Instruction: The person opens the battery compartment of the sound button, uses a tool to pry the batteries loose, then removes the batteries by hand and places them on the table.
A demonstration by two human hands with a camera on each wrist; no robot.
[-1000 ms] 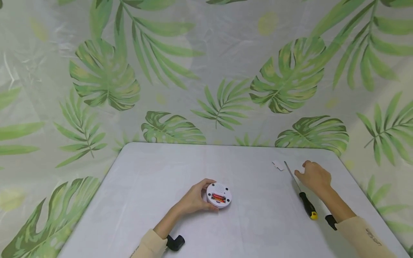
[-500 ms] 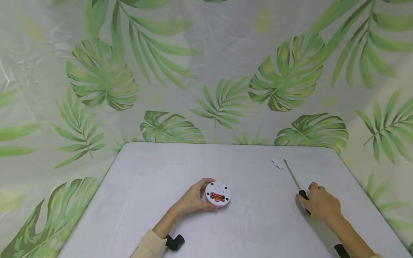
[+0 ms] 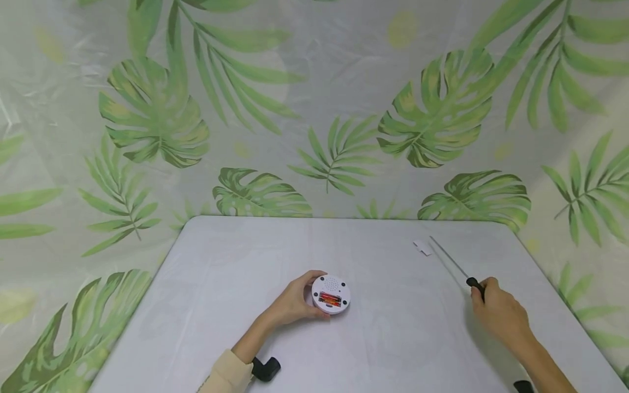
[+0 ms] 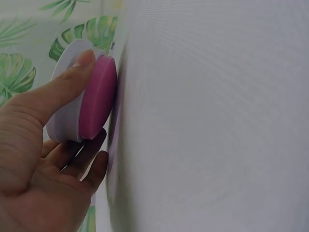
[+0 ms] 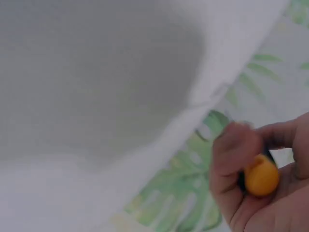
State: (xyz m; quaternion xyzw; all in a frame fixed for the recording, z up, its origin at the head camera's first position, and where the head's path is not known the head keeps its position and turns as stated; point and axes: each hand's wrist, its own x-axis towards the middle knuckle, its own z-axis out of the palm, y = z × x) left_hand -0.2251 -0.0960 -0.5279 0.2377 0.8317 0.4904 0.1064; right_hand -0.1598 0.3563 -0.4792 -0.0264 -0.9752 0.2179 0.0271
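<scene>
My left hand (image 3: 295,301) holds a round white battery device (image 3: 331,295) by its sides, thumb and fingers around the rim. Its face with a speaker grille, dark round spots and an uncovered battery slot with red-orange batteries (image 3: 330,299) points up. In the left wrist view the device shows a pink underside (image 4: 99,99) close over the table. At the right, my right hand (image 3: 502,312) grips a screwdriver (image 3: 475,283) by its black handle, its long shaft pointing to the far left. The yellow handle end (image 5: 262,178) shows in the right wrist view.
A small white plastic piece (image 3: 422,248), like a battery cover, lies on the white table (image 3: 236,273) near the screwdriver tip. A leaf-patterned sheet (image 3: 339,98) hangs behind the table's far edge. Black straps' ends show at both wrists.
My right hand has come back toward the table's near side, taken hold of the screwdriver by its handle and raised it. The left hand and the device have hardly moved.
</scene>
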